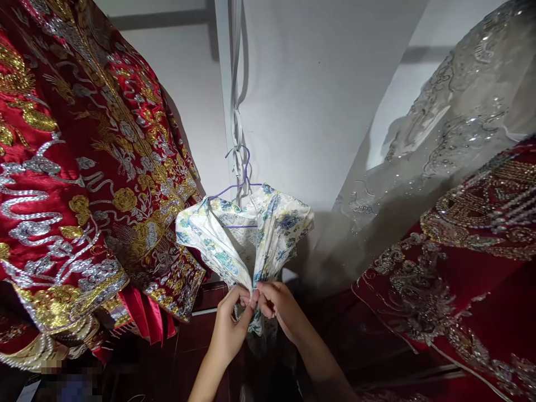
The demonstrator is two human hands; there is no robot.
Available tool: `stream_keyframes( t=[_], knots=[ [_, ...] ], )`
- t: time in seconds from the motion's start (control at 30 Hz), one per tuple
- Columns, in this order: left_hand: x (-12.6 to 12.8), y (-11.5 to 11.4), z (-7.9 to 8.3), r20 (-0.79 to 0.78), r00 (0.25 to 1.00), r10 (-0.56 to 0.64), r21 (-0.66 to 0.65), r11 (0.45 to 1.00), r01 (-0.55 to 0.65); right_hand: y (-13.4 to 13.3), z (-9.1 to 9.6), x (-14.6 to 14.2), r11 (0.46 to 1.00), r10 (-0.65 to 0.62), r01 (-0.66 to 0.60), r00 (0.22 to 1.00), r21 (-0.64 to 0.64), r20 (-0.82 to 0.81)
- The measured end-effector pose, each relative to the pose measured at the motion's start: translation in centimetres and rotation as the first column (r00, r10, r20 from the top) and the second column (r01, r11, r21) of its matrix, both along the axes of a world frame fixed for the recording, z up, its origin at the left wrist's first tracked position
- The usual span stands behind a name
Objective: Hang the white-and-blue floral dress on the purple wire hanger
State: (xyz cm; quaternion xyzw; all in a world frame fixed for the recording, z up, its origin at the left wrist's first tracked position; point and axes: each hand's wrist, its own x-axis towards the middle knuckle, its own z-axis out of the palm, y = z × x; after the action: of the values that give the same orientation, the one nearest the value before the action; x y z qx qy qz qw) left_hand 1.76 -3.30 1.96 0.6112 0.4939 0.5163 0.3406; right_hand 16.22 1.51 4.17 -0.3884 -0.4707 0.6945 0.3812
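Note:
A white shirt with blue and yellow flowers [278, 226] hangs on a thin purple hanger [247, 183], its neckline open in a deep V. At the bottom of that V, my left hand [234, 312] pinches the left front edge of the shirt. My right hand [276, 304] pinches the right front edge, its fingertips touching those of the left. Whether a button sits between the fingers I cannot make out. The lower part of the shirt is mostly hidden behind both hands.
A red jacket with gold and silver embroidery [125, 162] hangs close on the left. On the right are a sheer sequined gown [456, 128] and a beaded red dress [473, 279]. White cords [237, 84] run down the wall [318, 84] to the hanger's hook.

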Motion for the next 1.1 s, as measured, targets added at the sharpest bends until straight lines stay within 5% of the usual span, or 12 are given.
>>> stream_keyframes(
  t=[0.17,0.3,0.47,0.73,1.1],
  knots=[
    [0.2,-0.2,-0.2,-0.005,0.998,0.069,0.026,0.997,-0.069,1.6,1.2,0.8,0.996,-0.089,0.091,0.993,0.019,-0.074],
    [1.1,-0.6,-0.9,0.066,0.991,0.116,-0.01,0.993,-0.115,2.0,2.3,1.4,0.976,-0.024,-0.002,0.993,0.216,0.116],
    [1.2,-0.3,-1.0,0.107,0.988,0.108,-0.034,0.994,-0.105,0.6,0.7,0.8,0.922,-0.036,-0.075,0.96,0.379,0.278],
    [1.1,0.1,-0.7,0.107,0.989,0.105,-0.058,0.993,-0.1,0.5,0.2,2.1,0.895,-0.069,-0.125,0.909,0.428,0.411],
    [2.1,0.2,-0.4,0.177,0.979,0.103,-0.044,0.994,-0.097,-0.4,-0.8,1.3,0.882,-0.146,-0.047,0.919,0.469,0.366]
  ],
)
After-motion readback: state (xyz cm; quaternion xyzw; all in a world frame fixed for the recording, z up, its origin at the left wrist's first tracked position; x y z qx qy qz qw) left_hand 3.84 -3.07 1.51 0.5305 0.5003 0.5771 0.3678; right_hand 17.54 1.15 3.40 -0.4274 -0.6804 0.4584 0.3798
